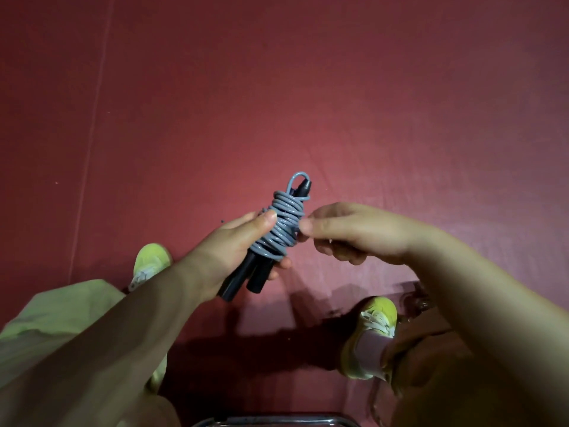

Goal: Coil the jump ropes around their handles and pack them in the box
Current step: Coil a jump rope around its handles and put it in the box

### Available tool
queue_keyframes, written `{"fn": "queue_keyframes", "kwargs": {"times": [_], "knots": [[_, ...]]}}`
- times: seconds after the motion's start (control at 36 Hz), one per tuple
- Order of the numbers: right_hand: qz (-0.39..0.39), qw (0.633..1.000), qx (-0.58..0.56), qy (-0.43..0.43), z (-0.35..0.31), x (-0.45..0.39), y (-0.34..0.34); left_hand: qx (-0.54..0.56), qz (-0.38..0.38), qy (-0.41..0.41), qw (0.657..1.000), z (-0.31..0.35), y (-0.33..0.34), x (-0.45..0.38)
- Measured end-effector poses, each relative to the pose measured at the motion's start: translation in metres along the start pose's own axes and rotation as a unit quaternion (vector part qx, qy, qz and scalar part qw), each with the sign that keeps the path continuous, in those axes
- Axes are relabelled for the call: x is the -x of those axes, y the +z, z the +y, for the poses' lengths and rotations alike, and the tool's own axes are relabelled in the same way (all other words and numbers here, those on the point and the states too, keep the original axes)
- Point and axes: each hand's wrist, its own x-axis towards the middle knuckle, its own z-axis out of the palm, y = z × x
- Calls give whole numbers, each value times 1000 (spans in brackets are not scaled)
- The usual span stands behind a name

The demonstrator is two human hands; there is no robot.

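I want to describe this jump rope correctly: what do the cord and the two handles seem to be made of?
Cord: probably plastic or vinyl coated, grey-blue and glossy; light glints along the coils, which keep smooth round bends.
Handles: probably hard plastic, black with a dull sheen; smooth straight tubes, no texture visible. A foam or rubber cover cannot be ruled out.

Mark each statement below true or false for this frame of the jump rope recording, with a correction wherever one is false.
1. The left hand holds the two black handles. True.
2. The grey rope lies uncoiled on the floor. False: it is wound around the handles.
3. The right hand touches the coil with its fingertips. True.
4. The floor is blue. False: it is red.
5. The box is open beside the coil. False: no box is visible.
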Motion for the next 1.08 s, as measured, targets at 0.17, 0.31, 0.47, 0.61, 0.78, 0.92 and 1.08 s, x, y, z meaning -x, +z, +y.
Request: {"fn": "queue_keyframes", "kwargs": {"times": [0.17, 0.31, 0.47, 0.61, 0.78, 0.92, 1.08], "knots": [[55, 998, 20, -5, -1, 8, -13, 60, 13, -30, 998, 2, -7, -5], [130, 991, 13, -41, -3, 11, -20, 73, 18, -40, 996, 2, -12, -7], [113, 981, -131, -90, 1, 5, -18, -13, 30, -40, 999, 1, -7, -3], [25, 905, -401, -141, 11, -4, -16, -8, -2, -34, 999, 5, -2, -1], [-13, 883, -437, -169, 11, -5, -12, 23, -1, -45, 999, 7, -7, -2], [25, 926, -342, -156, 8, -6, -5, 31, -14, -42, 999, 7, -8, 1], [111, 955, -247, -122, 5, -7, 1, 0, 5, -36, 999, 1, -6, 0]]}}
